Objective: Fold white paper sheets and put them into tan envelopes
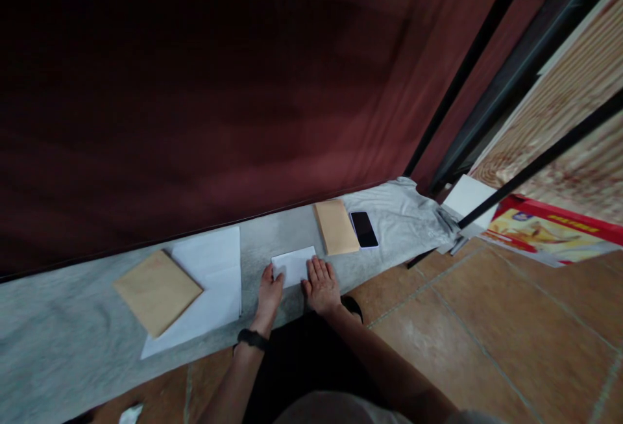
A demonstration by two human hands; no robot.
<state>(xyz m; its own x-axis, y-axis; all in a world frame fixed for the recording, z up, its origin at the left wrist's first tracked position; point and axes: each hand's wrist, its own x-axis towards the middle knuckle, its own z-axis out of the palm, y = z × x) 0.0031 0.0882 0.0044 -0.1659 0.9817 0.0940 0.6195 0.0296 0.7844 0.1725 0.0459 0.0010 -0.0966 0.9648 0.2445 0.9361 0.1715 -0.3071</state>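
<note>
A small folded white paper (293, 264) lies on the grey cloth-covered surface (63, 339) right in front of me. My left hand (269, 291) rests on the paper's left edge, fingers together and lying flat, with a black watch on the wrist. My right hand (321, 284) lies flat on the paper's right edge, fingers stretched out. Neither hand lifts the paper; both press it down.
To the left lies a brown envelope (156, 291) on top of white sheets (214, 281). To the right lie another brown envelope (335, 226) and a black phone (364, 229). A dark red wall rises behind. Tiled floor and a red printed box (549, 229) are at the right.
</note>
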